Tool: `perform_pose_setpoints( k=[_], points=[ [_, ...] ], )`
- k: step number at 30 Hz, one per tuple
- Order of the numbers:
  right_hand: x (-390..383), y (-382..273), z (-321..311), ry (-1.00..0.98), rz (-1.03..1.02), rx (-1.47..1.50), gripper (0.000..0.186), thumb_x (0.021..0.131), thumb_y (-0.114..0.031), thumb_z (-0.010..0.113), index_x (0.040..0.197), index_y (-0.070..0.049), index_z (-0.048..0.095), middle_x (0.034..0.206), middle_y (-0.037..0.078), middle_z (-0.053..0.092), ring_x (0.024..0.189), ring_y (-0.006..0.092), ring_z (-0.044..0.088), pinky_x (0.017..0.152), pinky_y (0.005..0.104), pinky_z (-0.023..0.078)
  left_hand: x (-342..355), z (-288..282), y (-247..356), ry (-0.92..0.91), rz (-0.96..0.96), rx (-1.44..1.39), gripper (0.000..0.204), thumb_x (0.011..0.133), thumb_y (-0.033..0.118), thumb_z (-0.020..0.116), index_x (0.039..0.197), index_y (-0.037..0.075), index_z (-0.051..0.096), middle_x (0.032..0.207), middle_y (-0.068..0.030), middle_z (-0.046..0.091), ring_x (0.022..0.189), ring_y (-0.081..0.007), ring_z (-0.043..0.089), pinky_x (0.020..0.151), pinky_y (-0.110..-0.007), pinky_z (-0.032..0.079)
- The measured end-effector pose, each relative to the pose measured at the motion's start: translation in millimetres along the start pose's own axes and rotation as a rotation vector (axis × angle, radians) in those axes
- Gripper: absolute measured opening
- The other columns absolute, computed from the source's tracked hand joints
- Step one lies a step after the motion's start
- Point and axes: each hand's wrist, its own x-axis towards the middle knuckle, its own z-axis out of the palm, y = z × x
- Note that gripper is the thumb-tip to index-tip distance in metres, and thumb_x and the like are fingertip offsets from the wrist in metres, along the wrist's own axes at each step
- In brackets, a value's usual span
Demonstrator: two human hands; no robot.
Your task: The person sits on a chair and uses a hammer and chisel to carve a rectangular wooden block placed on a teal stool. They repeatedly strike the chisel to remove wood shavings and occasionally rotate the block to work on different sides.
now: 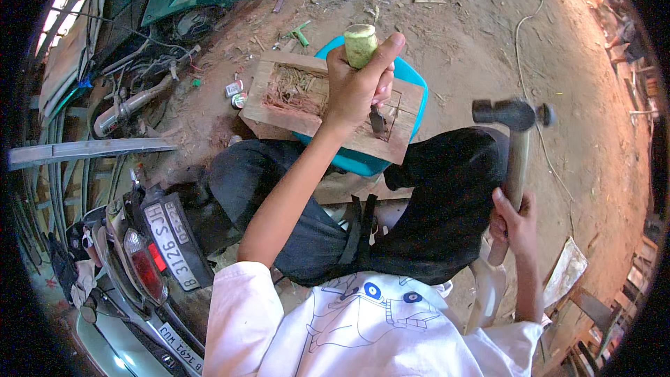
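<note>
Pale wood board (398, 144) sits on teal plastic support (421, 113), approx. half worked, I'd judge: L recess (296, 86) roughly hollowed w/ fibrous chips, R outlined patch (399, 107) looks mostly uncut. L hand (354, 85) clenches chisel (360, 49) by chunky green handle, flat metal blade at patch; R hand's (515, 222) fingers wrap hammer's (517, 160) wooden shaft.

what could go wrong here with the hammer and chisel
A missed blow from the hammer could strike the left hand, wrapped just below the top of the chisel. The wood might shift, since neither hand grips it. If the chisel slipped, it could reach the legs, which are close to the wood.
</note>
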Motion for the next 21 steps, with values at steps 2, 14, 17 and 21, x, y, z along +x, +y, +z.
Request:
perform_pose_setpoints(
  k=[2, 14, 17, 21],
  points=[
    [1, -16, 4, -0.008, -0.031, -0.045, 0.031, 0.085, -0.025, 0.066, 0.072, -0.008, 0.044, 0.049, -0.002, 0.042, 0.036, 0.0075, 0.037, 0.031, 0.0248, 0.028, -1, 1, -1, 0.022, -0.017, -0.001, 0.031, 0.081, 0.023, 0.070, 0.066, 0.010, 0.046, 0.044, 0.0025, 0.037, 0.030, -0.0069, 0.031, 0.029, -0.023, 0.024],
    [-11, -79, 24, -0.088, -0.106, 0.050, 0.025, 0.085, -0.025, 0.066, 0.084, -0.008, 0.047, 0.052, -0.003, 0.041, 0.036, 0.0058, 0.035, 0.031, 0.0229, 0.027, -10, 0, -6, 0.006, 0.011, -0.027, 0.033, 0.082, 0.022, 0.070, 0.058, 0.009, 0.051, 0.045, 0.0032, 0.045, 0.033, -0.0043, 0.038, 0.031, -0.022, 0.028],
    [-11, -89, 27, -0.095, -0.149, -0.030, 0.027, 0.085, -0.026, 0.066, 0.084, -0.008, 0.047, 0.050, -0.003, 0.040, 0.036, 0.0060, 0.036, 0.031, 0.0235, 0.026, -13, 7, -1, -0.045, -0.022, 0.011, 0.035, 0.082, 0.023, 0.070, 0.057, 0.009, 0.050, 0.046, 0.0041, 0.045, 0.036, -0.0032, 0.039, 0.033, -0.021, 0.027],
    [-16, -105, 41, -0.052, -0.176, -0.035, 0.027, 0.085, -0.028, 0.065, 0.080, -0.008, 0.047, 0.049, -0.003, 0.039, 0.035, 0.0061, 0.036, 0.031, 0.0238, 0.026, -7, 9, -2, -0.095, -0.034, 0.062, 0.033, 0.081, 0.020, 0.069, 0.057, 0.009, 0.050, 0.048, 0.0052, 0.047, 0.038, -0.0024, 0.040, 0.035, -0.020, 0.028]
  ],
)
